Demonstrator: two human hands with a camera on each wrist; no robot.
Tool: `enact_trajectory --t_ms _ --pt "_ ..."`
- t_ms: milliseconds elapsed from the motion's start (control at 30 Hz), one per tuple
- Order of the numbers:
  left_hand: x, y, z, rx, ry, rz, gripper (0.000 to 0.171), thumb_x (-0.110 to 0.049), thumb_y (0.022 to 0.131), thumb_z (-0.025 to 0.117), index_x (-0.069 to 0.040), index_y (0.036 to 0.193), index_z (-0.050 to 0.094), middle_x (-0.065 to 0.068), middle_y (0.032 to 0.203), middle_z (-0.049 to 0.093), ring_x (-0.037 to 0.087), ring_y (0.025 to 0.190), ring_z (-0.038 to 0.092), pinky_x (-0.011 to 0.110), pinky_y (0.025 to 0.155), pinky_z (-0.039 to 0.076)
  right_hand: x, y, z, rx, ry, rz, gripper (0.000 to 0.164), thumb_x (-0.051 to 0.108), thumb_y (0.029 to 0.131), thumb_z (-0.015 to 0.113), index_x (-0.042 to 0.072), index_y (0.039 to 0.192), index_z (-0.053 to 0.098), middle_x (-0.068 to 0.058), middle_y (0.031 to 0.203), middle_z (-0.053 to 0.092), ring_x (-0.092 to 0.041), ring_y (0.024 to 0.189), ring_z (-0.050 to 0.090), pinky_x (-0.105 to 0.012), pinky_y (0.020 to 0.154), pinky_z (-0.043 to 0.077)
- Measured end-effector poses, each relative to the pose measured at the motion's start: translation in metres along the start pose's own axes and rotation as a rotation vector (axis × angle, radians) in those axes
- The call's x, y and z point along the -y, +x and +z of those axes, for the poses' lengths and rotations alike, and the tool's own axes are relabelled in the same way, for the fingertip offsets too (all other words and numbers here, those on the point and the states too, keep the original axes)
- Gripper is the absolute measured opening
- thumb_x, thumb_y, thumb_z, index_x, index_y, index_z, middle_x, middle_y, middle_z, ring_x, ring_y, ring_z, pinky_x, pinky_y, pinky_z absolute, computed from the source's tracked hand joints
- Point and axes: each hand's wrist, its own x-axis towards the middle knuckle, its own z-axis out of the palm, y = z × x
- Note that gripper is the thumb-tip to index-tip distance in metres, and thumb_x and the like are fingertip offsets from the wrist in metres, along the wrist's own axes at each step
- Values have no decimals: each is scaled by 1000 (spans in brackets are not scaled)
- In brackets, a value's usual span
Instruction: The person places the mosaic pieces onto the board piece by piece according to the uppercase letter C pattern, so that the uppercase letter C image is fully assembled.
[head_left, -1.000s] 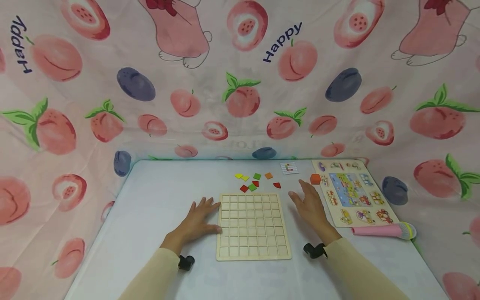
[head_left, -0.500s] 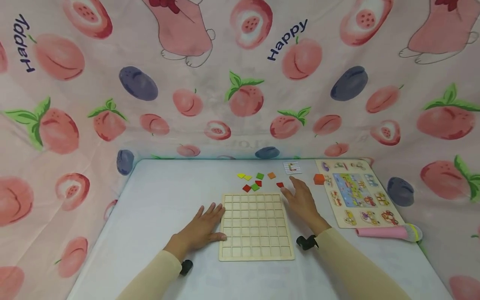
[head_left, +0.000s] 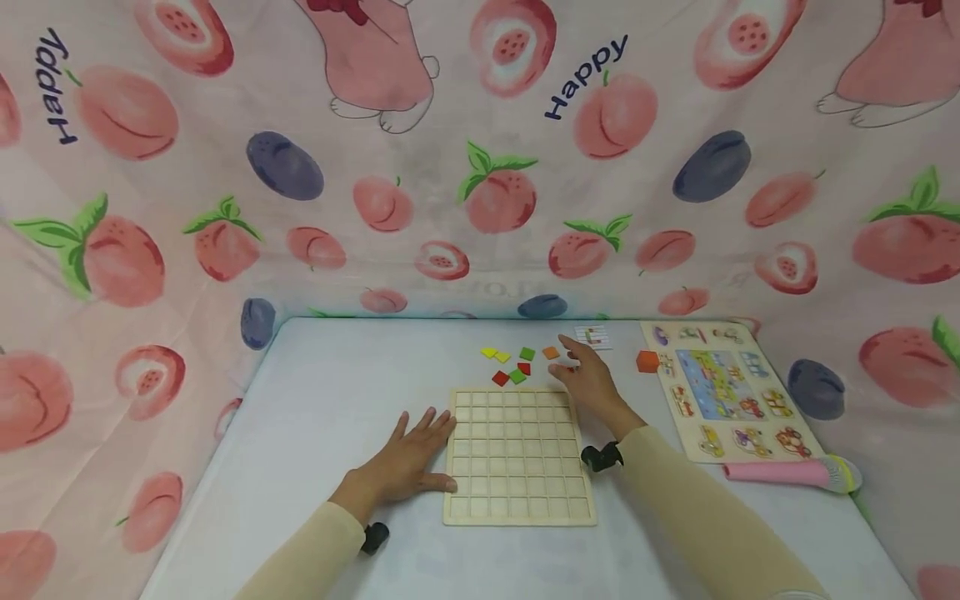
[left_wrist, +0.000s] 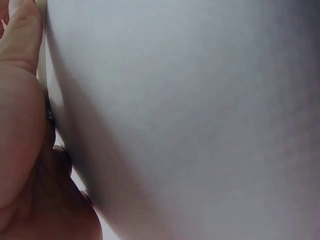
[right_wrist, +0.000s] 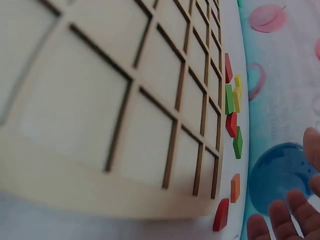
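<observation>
A square wooden grid board [head_left: 521,457] lies on the white table. My left hand [head_left: 403,460] rests at its left edge, fingers spread and thumb on the rim; the left wrist view shows part of that hand [left_wrist: 20,125] against the edge. Over the board's far right corner, my right hand [head_left: 592,385] reaches with thumb and forefinger apart, holding nothing visible. A red piece [right_wrist: 221,215] and an orange piece [right_wrist: 235,188] lie near its fingers in the right wrist view; the head view hides that red piece. Beyond the board lie yellow [head_left: 502,357], green [head_left: 527,353] and red [head_left: 500,378] pieces.
Behind my right hand is a small striped card [head_left: 597,337]. To the right lie an orange-red block [head_left: 647,362], a picture puzzle board [head_left: 731,425] and a pink toy microphone [head_left: 780,473]. A fruit-print cloth [head_left: 435,217] hangs behind the table.
My right hand has moved left and forward, from beside the block to the loose pieces, and now covers the red piece there. The left hand slid slightly nearer along the board's edge.
</observation>
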Motion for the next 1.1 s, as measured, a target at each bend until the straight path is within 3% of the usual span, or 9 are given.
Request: enact_trajectory --t_ms 200,333,500,600,800,1100 --pt "-2 2 0 10 -21 -13 108 -69 90 68 -14 170 21 2 178 16 28 166 6 61 133 -4 3 23 9 74 173 1 64 16 104 68 12 162 42 -21 162 44 -41 146 45 -57 115 49" --pt "-4 2 -2 17 -29 -32 109 -68 89 69 -15 170 20 1 178 15 27 166 5 60 133 -6 11 39 21 111 213 -1 61 13 103 69 10 160 46 -21 162 44 -42 147 45 -59 116 47" --pt "-5 0 -3 18 -46 -34 109 -67 88 70 -15 170 21 2 177 16 28 166 6 60 133 -6 21 56 36 162 168 -26 57 12 103 69 9 157 50 -18 162 47 -40 146 46 -56 115 49" --pt "-5 0 -3 14 -51 -34 109 -67 88 71 -14 170 21 2 177 17 28 166 7 60 133 -5 25 63 44 207 154 -7 56 14 103 68 12 157 52 -18 160 48 -38 146 47 -53 111 52" --pt "-4 1 -1 19 -36 -49 110 -68 87 71 -16 170 21 1 177 17 27 166 7 60 133 -5 31 72 56 278 176 30 53 13 103 67 14 155 55 -17 160 47 -37 149 43 -54 115 49" --pt "-4 0 -3 19 -45 -51 108 -69 88 69 -16 170 23 1 177 18 27 166 8 60 133 -4 33 81 74 259 97 17 49 7 101 66 11 150 60 -16 155 55 -36 143 51 -51 115 49"
